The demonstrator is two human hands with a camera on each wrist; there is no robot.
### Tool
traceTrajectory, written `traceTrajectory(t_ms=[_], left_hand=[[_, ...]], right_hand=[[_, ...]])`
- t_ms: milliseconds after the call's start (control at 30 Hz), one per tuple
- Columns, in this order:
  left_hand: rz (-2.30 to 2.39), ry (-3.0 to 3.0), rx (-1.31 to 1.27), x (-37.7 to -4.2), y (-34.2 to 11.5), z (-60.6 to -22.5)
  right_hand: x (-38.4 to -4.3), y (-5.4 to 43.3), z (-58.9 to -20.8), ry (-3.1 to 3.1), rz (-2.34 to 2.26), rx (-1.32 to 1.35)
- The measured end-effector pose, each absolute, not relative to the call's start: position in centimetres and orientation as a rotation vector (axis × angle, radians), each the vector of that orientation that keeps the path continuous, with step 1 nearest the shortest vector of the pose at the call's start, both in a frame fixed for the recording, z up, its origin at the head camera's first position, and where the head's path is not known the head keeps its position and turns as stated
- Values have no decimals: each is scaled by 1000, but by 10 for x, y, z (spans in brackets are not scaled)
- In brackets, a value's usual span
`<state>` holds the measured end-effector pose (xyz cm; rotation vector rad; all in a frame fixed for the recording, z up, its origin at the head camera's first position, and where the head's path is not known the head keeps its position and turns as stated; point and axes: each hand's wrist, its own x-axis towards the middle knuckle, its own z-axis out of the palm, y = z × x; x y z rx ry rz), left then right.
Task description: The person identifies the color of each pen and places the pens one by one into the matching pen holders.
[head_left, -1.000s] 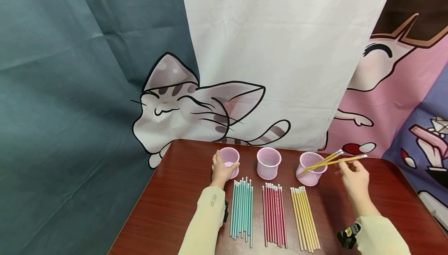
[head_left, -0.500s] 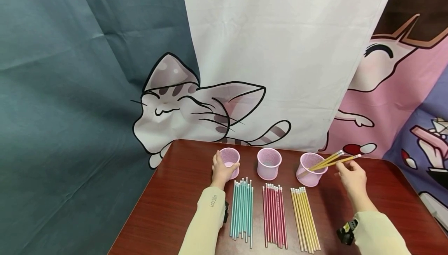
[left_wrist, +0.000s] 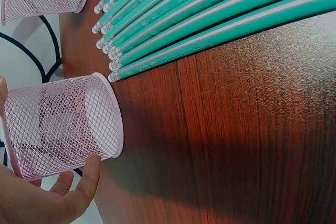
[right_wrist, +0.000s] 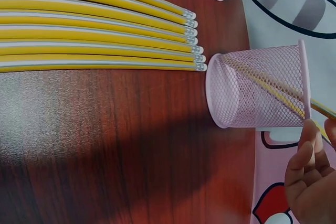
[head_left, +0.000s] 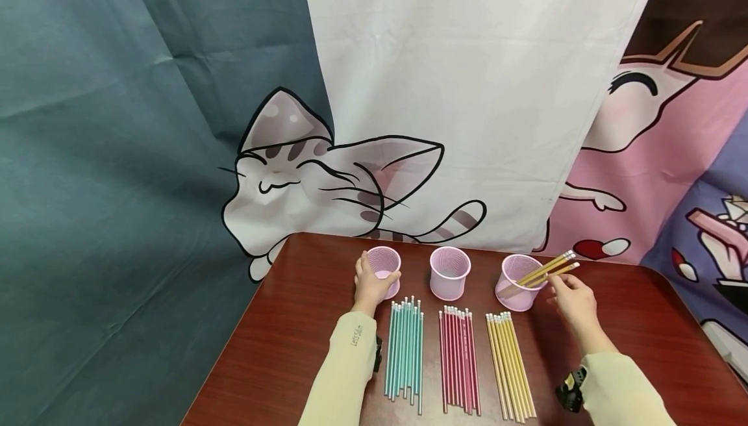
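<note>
Yellow pencil [head_left: 565,269], pinched by the right hand [head_left: 574,302], seems nearly inserted in the right mesh cup [head_left: 519,297], next needing release; left hand [head_left: 369,286] grips left mesh cup [head_left: 384,260].

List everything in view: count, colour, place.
Table: one, red-brown, foreground.
Backdrop: one, multicoloured, behind table.
Left cup, middle cup, right cup: three, pink, table's far side.
Left pencils: about ten, teal, table.
Middle pencils: about ten, dark pink, table.
Right pencils: about seven, yellow, table.
Cup pencils: about three, yellow, right cup.
Wrist cameras: two, black, one per wrist.
Sleeves: two, pale green, forearms.
Left hand: one, bare, holding left cup.
Right hand: one, bare, pinching a cup pencil.
</note>
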<state>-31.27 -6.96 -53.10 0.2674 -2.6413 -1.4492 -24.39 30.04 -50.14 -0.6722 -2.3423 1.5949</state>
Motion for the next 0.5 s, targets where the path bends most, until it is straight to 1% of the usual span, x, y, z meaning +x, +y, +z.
traceTrajectory(t_ms=[267,500], left_hand=[[-1453,-2642,263,-313,-69,-531],[-1432,-2650,266,-314,-70,-534]], right_hand=[[-240,302,-504,-2432,1625,-679],[-232,304,-513,-2510,1649,-615]])
